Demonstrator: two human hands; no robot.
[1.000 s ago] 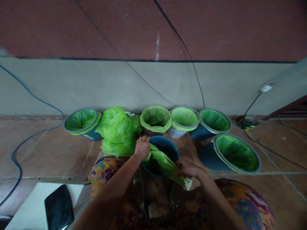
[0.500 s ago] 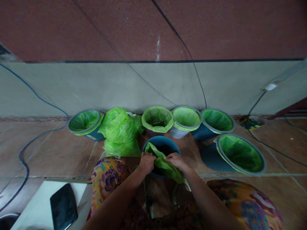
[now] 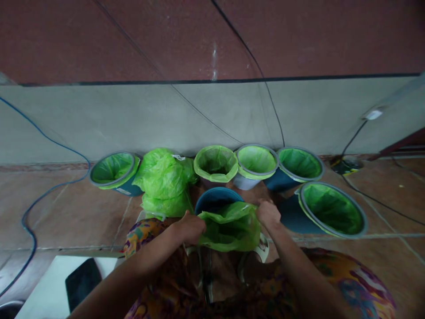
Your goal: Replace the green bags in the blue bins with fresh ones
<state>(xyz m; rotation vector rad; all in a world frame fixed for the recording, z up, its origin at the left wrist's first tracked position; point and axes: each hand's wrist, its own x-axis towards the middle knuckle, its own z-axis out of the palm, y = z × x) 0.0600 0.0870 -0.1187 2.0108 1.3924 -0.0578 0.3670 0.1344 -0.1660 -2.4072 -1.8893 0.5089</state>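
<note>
A green plastic bag (image 3: 232, 232) is stretched between my two hands, its mouth spread open. My left hand (image 3: 191, 227) is closed on the bag's left edge. On the opposite edge, my right hand (image 3: 267, 213) grips the plastic with its fingers curled. Behind and partly under the bag stands a blue bin (image 3: 214, 197), its front hidden by the plastic. The bag hangs over the near side of this bin, and I cannot tell whether it touches the rim.
Along the wall stand several bins with green liners, among them a white bin (image 3: 247, 182) and a tilted blue bin (image 3: 299, 217). A heap of green bags (image 3: 164, 177) lies left of centre. A phone (image 3: 83, 281) rests on a white surface (image 3: 43, 288). A blue cable (image 3: 31, 221) crosses the floor.
My hands have moved apart, left hand leftward and right hand rightward. The bag, bunched over the bin before, is now spread wide with its mouth open.
</note>
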